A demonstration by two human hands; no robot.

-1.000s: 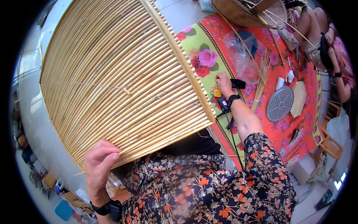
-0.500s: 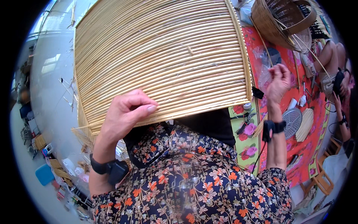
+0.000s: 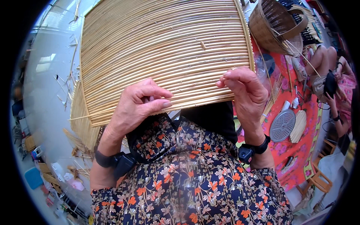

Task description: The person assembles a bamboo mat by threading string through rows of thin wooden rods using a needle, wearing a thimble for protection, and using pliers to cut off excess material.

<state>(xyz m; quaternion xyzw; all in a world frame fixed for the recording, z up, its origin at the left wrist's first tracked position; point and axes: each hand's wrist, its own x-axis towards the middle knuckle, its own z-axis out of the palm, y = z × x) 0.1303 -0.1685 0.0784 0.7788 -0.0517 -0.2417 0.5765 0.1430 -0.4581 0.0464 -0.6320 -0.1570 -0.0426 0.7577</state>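
Note:
A large mat of straw stalks (image 3: pixel 161 48) laid side by side in a bound frame rests across my lap. My left hand (image 3: pixel 140 99) is over its near edge, the fingers curled and the thumb and index fingertips close together. Whether anything thin is between them is too small to tell. My right hand (image 3: pixel 247 92) hovers at the mat's near right corner, thumb and fingertips pinched together. What they hold, if anything, cannot be made out. A short stub of stalk (image 3: pixel 203 45) lies on the mat. One loose stalk end (image 3: pixel 79 117) juts out at the near left corner.
Right of the mat, a red flowered cloth (image 3: pixel 275 161) bears a grey perforated disc (image 3: pixel 282 125), an oval straw piece (image 3: pixel 298 125) and loose stalks. A woven basket (image 3: pixel 272 32) stands at the back right. Another person (image 3: pixel 326 75) sits at the far right. Straw scraps litter the left floor.
My right hand has come in from the right to the mat's corner. My left hand has shifted slightly right, and the mat has turned slightly in view.

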